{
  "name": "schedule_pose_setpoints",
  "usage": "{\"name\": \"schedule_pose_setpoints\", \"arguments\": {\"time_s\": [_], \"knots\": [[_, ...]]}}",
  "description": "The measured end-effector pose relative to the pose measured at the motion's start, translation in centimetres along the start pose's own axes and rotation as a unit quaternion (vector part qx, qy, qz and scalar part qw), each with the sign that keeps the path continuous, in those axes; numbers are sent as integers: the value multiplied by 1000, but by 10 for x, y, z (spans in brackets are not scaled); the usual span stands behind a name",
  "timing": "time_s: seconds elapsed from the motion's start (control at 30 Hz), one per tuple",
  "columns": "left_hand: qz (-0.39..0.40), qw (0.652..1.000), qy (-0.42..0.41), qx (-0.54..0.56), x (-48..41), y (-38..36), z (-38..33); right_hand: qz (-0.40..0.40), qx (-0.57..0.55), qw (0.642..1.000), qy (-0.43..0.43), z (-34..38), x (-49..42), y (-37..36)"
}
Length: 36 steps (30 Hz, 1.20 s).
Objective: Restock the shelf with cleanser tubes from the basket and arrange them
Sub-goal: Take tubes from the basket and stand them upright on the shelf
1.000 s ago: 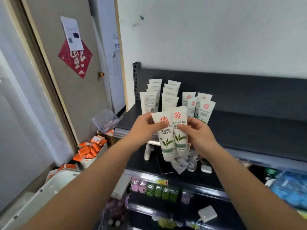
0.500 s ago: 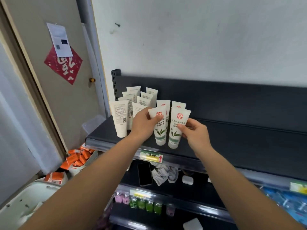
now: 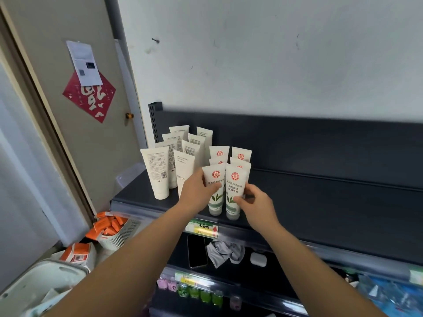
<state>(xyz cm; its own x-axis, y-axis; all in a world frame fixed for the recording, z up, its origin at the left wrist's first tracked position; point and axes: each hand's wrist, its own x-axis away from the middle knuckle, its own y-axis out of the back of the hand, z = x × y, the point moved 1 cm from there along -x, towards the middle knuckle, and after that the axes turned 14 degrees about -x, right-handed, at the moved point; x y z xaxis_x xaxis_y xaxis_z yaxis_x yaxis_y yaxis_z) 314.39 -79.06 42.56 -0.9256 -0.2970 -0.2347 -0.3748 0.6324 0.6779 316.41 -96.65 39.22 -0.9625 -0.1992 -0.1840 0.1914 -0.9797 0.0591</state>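
the left tube (image 3: pixel 214 179) and the right tube (image 3: pixel 235 186) of cleanser stand cap-down, side by side and touching, near the front edge of the dark shelf (image 3: pixel 320 202). each is white, with a round red seal near the top, dark chinese lettering, a green leaf sprig and a pale green band above a translucent cap. the left hand (image 3: pixel 194 194) grips the left tube's side; the right hand (image 3: pixel 256 203) pinches the right tube low down. matching tubes (image 3: pixel 219 153) stand in rows just behind.
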Motion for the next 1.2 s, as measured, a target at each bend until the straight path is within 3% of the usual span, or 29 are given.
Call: {"name": "schedule_pose_setpoints", "arguments": {"time_s": [0.43, 0.6, 0.93, 1.2], "knots": [[71, 996, 34, -31, 14, -2, 26, 3, 101, 994, -44, 0, 12, 1], [90, 991, 7, -97, 32, 7, 42, -19, 161, 986, -45, 0, 26, -3], [122, 933, -126, -314, 75, 40, 100, -25, 444, 896, -15, -22, 77, -40], [131, 913, -132, -362, 102, 99, 162, 47, 469, 881, 29, -20, 106, -147]]}}
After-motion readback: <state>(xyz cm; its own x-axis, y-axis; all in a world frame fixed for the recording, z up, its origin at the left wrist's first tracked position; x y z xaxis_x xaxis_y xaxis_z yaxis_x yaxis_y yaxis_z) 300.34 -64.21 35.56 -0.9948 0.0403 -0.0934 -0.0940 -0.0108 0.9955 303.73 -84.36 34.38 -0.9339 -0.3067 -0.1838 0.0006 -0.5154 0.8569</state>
